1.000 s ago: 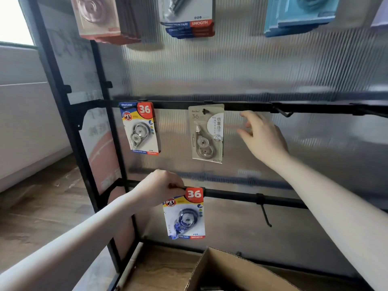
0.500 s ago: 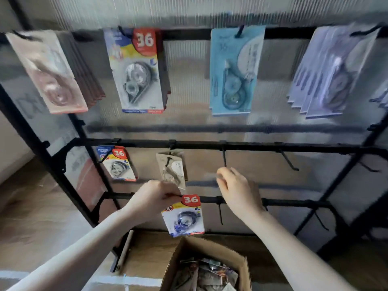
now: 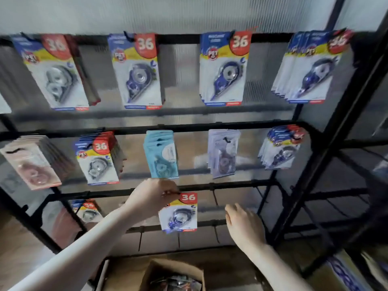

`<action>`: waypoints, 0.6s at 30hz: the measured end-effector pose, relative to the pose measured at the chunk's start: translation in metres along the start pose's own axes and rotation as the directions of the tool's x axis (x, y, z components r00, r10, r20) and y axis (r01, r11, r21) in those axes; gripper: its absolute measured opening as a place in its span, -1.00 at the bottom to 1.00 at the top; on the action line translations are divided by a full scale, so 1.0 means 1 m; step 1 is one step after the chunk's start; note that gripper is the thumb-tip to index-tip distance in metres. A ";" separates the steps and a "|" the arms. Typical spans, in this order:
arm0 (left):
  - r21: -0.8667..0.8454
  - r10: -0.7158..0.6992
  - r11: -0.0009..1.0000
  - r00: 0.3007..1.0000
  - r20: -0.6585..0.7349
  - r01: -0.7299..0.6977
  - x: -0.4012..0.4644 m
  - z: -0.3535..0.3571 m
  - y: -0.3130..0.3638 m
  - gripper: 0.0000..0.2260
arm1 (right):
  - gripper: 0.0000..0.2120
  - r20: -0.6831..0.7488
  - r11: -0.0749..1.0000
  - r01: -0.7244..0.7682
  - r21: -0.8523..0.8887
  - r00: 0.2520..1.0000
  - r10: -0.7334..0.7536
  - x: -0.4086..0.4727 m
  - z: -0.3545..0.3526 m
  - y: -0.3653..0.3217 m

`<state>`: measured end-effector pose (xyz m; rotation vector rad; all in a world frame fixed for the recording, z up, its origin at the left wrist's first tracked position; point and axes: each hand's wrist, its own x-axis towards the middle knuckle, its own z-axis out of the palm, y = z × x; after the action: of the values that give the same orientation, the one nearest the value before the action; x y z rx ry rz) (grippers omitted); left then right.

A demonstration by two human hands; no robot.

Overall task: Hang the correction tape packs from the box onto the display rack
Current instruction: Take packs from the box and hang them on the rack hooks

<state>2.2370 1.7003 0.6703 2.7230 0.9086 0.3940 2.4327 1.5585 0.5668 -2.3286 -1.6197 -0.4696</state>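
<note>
A light, stiff-carded correction tape pack [image 3: 178, 213] is being pinched at its top corner by the left hand [image 3: 151, 198] beside the display rack [image 3: 231, 186] rail, while the right hand [image 3: 243, 225] is being held open, empty.

Soft, even daylight falls across the display rack [image 3: 210, 127], brightest on the pale ribbed panel [image 3: 168, 11] along the top of the frame, dimmer toward the lower right. Motion blur smears the whole frame: printed lettering on the hanging packs [image 3: 137, 70] in the upper rows is ghosted and mostly unreadable. Wide-angle distortion bows the black bars and tilts the posts outward at the right edge. Faint shadows sit behind the packs. The box [image 3: 174, 276] at bottom centre lies in shade, its contents murky.
</note>
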 end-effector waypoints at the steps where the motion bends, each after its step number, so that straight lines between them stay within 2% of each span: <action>1: -0.003 -0.007 1.000 1.000 -0.011 0.007 0.007 0.004 0.015 -0.89 | -0.73 0.003 1.000 -0.003 -0.012 1.000 0.003 -0.002 -0.002 0.016; 8: -0.076 0.002 0.997 0.994 -0.106 -0.010 0.065 0.030 0.130 -0.90 | -0.69 0.004 0.997 0.038 -0.072 0.999 -0.038 -0.002 -0.016 0.127; 18: -0.079 0.087 0.993 0.994 -0.061 -0.092 0.153 0.047 0.219 -0.84 | -0.68 0.028 0.998 -0.019 -0.055 0.999 0.021 -0.001 -0.012 0.214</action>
<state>2.4899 1.6174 0.7216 2.6964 0.7690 0.5183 2.6316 1.4798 0.5707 -2.3991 -1.6144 -0.4848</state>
